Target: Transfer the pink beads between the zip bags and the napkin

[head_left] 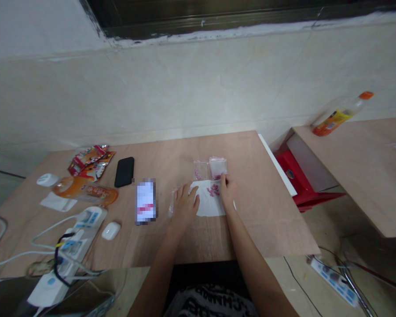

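My left hand (pixel 185 203) lies flat with its fingers spread, over the left edge of a white sheet of paper (pixel 207 206). A crumpled clear plastic bag (pixel 170 207) shows at its outer side. Small pink-red pieces (pixel 213 190) are heaped on the paper. My right hand (pixel 229 189) rests at the paper's right edge, thumb and fingers pinched together; what they hold is too small to make out. Just beyond its fingertips lies a small clear bag with whitish contents (pixel 218 165). Left of that is another small clear bag with a few pink pieces (pixel 201 169).
On the left lie a pixelated phone (pixel 145 201), a black phone (pixel 124 172), an orange drink bottle (pixel 86 190), snack wrappers (pixel 91 162), a white earbud case (pixel 111 230) and a corded power strip (pixel 74 246). A red stool (pixel 297 180) stands between the tables.
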The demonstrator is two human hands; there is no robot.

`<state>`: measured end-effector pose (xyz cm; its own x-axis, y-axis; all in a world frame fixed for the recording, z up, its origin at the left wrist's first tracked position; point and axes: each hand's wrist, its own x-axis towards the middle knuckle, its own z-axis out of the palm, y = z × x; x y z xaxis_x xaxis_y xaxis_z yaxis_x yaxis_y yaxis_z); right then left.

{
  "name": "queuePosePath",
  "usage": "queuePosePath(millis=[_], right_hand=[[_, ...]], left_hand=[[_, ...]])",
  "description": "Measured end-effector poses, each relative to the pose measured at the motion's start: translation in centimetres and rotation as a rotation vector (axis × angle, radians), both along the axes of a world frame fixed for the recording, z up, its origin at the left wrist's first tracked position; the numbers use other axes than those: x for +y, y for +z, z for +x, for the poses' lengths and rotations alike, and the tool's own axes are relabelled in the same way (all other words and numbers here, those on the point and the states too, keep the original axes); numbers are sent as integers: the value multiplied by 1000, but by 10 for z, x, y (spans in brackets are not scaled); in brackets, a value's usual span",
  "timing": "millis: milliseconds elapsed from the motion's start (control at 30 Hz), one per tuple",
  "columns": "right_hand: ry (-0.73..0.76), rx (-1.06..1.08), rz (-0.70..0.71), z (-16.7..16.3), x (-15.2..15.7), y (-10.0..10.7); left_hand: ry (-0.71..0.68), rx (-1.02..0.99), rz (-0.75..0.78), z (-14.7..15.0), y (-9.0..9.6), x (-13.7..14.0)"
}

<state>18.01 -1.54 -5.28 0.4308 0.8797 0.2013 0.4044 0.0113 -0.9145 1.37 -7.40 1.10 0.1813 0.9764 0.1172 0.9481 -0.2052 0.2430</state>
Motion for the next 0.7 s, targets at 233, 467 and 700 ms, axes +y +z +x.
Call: queuePosePath(millis=[233, 467, 700], right_hand=[[10, 42, 25, 1, 0, -2], [19, 88, 25, 1, 1, -4], [34, 101, 27, 1, 2, -4]], left_hand=[[-84, 76, -76, 26, -11, 37], [-78, 68, -108, 34, -22, 48], [-65, 62, -103, 37, -22, 50]])
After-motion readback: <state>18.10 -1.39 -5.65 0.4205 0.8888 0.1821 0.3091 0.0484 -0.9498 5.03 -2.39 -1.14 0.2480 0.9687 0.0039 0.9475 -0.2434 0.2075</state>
